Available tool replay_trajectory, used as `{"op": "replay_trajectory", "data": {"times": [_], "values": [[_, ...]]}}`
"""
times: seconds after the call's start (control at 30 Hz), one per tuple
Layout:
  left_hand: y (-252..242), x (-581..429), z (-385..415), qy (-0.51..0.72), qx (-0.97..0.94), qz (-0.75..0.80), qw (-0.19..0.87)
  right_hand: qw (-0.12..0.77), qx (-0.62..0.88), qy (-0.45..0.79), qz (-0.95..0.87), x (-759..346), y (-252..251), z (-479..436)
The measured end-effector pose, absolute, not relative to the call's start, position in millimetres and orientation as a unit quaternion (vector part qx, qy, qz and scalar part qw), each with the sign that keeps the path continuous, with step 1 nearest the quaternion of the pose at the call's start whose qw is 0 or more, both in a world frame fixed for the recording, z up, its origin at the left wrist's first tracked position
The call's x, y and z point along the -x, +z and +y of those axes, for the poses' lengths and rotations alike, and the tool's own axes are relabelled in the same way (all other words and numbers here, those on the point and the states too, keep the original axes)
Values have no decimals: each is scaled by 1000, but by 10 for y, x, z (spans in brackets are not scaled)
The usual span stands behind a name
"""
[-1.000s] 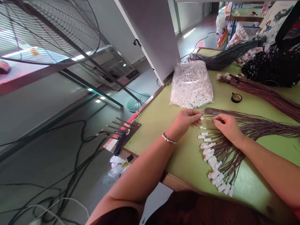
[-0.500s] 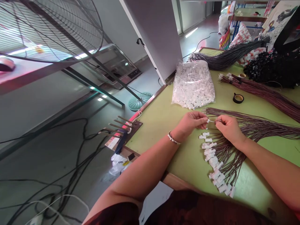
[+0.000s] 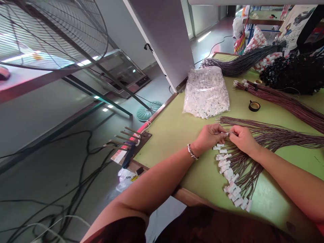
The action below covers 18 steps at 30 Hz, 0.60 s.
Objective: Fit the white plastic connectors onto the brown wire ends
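Fingers [image 3: 219, 129], L hand [image 3: 210, 136] + R hand [image 3: 242, 139], pinch wire [image 3: 228, 134]; bag [image 3: 206, 96] label [image 3: 204, 82] illegible.

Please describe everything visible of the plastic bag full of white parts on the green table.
The bag is clear, thin, crinkled plastic, stuffed full of small white plastic parts. It lies flat on the green table, beside the grey pillar. A small white label shows on top. Its near end looks open, with a few parts spilling out.
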<state>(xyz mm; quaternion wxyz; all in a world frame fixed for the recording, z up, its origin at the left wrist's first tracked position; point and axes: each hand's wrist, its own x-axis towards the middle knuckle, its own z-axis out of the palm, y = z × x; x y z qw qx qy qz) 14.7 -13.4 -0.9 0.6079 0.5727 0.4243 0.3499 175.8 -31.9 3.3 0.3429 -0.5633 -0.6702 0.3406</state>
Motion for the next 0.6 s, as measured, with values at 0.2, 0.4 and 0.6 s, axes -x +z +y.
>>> {"op": "replay_trajectory", "data": {"times": [0.2,0.4,0.6], "values": [[-32,-155,-136,348,-570,422,613,316,578,302,-689,-1739,30,-314],[-30,-96,-81,325,-557,401,650,309,557,388,-666,-1788,48,-264],[30,101,-35,246,-641,391,613,372,543,489,-572,-1833,84,-258]]}}
